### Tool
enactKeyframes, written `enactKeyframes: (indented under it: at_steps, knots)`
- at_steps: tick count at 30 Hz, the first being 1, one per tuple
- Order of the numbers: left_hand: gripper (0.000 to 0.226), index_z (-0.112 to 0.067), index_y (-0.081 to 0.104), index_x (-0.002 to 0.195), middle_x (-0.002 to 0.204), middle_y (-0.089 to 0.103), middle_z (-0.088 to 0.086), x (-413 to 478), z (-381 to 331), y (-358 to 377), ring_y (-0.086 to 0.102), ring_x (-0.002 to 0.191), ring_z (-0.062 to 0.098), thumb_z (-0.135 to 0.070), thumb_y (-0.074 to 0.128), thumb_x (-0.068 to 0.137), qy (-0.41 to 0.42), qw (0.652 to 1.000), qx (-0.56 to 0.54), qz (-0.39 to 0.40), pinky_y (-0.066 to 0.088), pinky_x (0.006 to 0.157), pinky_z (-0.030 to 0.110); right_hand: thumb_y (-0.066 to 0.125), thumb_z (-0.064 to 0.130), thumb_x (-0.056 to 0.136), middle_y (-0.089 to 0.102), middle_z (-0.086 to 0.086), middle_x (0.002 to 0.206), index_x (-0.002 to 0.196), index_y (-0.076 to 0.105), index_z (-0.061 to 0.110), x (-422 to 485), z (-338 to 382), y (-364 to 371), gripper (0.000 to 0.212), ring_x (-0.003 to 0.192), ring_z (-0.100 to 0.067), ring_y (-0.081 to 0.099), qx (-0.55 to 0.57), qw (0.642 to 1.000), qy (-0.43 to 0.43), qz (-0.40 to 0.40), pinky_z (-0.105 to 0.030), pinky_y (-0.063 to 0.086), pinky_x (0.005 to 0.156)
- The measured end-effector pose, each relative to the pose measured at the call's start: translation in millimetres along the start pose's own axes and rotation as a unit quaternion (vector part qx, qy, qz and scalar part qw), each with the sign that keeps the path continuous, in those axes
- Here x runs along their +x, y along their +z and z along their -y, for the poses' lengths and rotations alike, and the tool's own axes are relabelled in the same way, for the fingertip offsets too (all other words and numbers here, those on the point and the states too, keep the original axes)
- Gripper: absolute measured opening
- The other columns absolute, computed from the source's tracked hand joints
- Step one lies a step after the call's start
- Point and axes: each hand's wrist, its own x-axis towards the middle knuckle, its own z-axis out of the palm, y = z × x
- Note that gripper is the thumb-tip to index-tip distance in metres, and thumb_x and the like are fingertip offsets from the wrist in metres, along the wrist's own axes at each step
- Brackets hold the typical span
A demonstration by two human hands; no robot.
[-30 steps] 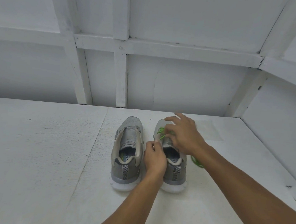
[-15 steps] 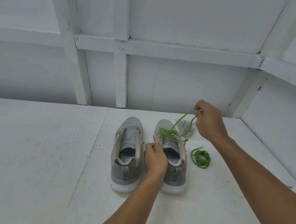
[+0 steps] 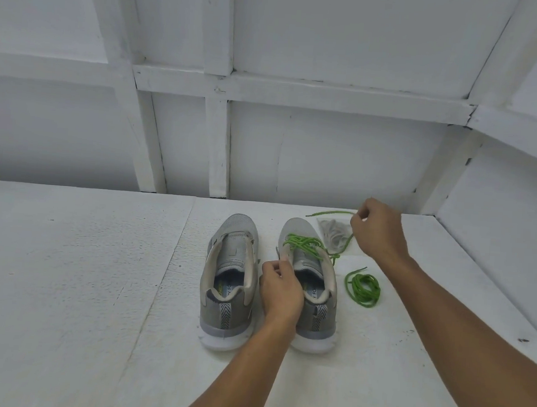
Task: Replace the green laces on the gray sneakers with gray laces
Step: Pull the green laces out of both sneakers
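soft even light, edges bowed.

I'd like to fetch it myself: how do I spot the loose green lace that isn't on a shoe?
On the white table, find the right-hand gray mesh sneaker of the pair. Just right of it lies a small coil of bright green cord lace. Unlike the green lace threaded in that sneaker, it lies loose, in no hand.

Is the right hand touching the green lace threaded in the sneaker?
Touching. The head view shows the green lace running up from the sneaker into the pinching fingers of the right hand.
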Motion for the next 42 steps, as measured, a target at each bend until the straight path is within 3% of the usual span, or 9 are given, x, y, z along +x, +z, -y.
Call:
enactKeyframes:
  at_steps: [8,15,17,20,24,27,32,36,42]
  knots:
    - [0.035,-0.015,0.052,0.098,0.095,0.061,0.007,4.0,4.9,2.7,0.057,0.085,0.021,-0.046,0.035,0.100,-0.005,1.000,-0.002,-0.006,0.042,0.070,0.033,0.051,0.009,0.085,0.060,-0.015,0.085,0.075,0.063,0.000,-25.3,-15.3,36.7,0.018,0.069,-0.031,0.058,-0.032,0.986,0.091,0.136,-0.029,0.042,0.055]
    - [0.032,-0.018,0.050,0.107,0.109,0.060,0.006,0.6,0.0,-0.7,0.057,0.092,0.018,-0.047,0.039,0.099,-0.015,1.000,0.003,0.014,0.039,0.070,0.029,0.050,0.014,0.089,0.053,-0.012,0.075,0.056,0.043,0.013,-22.0,-16.5,36.2,0.033,0.055,-0.022,0.045,-0.066,0.976,0.095,0.182,-0.024,0.030,0.046]
    - [0.036,-0.019,0.045,0.123,0.124,0.053,0.005,-7.4,-6.6,-4.0,0.056,0.103,0.019,-0.046,0.039,0.099,0.006,0.999,0.033,0.037,0.040,0.074,0.028,0.046,0.018,0.093,0.061,-0.016,0.085,0.067,0.056,0.010,-21.2,-13.7,29.1,0.029,0.065,-0.026,0.054,-0.078,0.978,0.090,0.172,-0.026,0.038,0.054]
    - [0.042,-0.017,0.034,0.139,0.137,0.037,-0.005,-24.9,-24.2,-10.2,0.044,0.119,0.012,-0.030,0.043,0.100,0.136,0.987,0.071,0.047,0.035,0.089,0.020,0.047,0.022,0.097,0.065,-0.012,0.114,0.112,0.066,0.010,-23.3,-9.1,13.1,0.027,0.100,-0.031,0.061,-0.063,0.986,0.061,0.140,-0.034,0.047,0.078]
    - [0.028,-0.019,0.060,0.113,0.122,0.051,-0.002,-7.9,-49.9,-8.3,0.042,0.119,0.013,-0.009,0.051,0.089,0.324,0.929,0.175,0.040,0.035,0.101,0.024,0.057,0.034,0.092,0.068,0.004,0.086,0.088,0.068,0.022,-44.7,1.5,-5.3,0.016,0.081,-0.014,0.062,0.046,0.991,0.022,0.126,-0.023,0.042,0.061]
    - [0.021,-0.021,0.068,0.105,0.121,0.056,0.003,22.0,-60.6,-3.5,0.045,0.119,0.022,-0.017,0.059,0.087,0.320,0.878,0.337,0.115,0.041,0.100,0.038,0.059,0.045,0.090,0.065,0.006,0.074,0.075,0.064,0.023,-64.4,0.2,-2.2,0.027,0.071,-0.011,0.060,0.031,0.986,0.018,0.166,-0.023,0.040,0.055]
    - [0.017,-0.026,0.072,0.099,0.116,0.058,0.003,45.2,-60.7,4.8,0.046,0.115,0.025,-0.035,0.064,0.087,0.384,0.752,0.507,0.174,0.041,0.094,0.037,0.056,0.046,0.092,0.064,0.005,0.072,0.073,0.062,0.021,-79.7,-10.1,12.6,0.032,0.069,-0.011,0.059,0.044,0.987,0.031,0.151,-0.030,0.047,0.061]
    - [0.020,-0.022,0.071,0.101,0.118,0.057,0.003,52.2,-58.7,9.3,0.044,0.117,0.025,-0.034,0.059,0.090,0.423,0.712,0.530,0.181,0.036,0.096,0.036,0.053,0.037,0.096,0.060,-0.001,0.061,0.067,0.057,0.009,-87.2,-9.4,23.2,0.041,0.062,-0.019,0.054,0.083,0.991,0.023,0.102,-0.034,0.043,0.058]
    - [0.023,-0.023,0.069,0.103,0.119,0.058,0.000,63.2,-56.9,7.4,0.043,0.118,0.023,-0.038,0.062,0.087,0.459,0.676,0.543,0.194,0.035,0.098,0.037,0.050,0.031,0.098,0.052,-0.003,0.055,0.058,0.045,0.012,-93.3,-7.6,29.9,0.044,0.054,-0.014,0.042,0.118,0.990,0.039,0.066,-0.029,0.032,0.052]
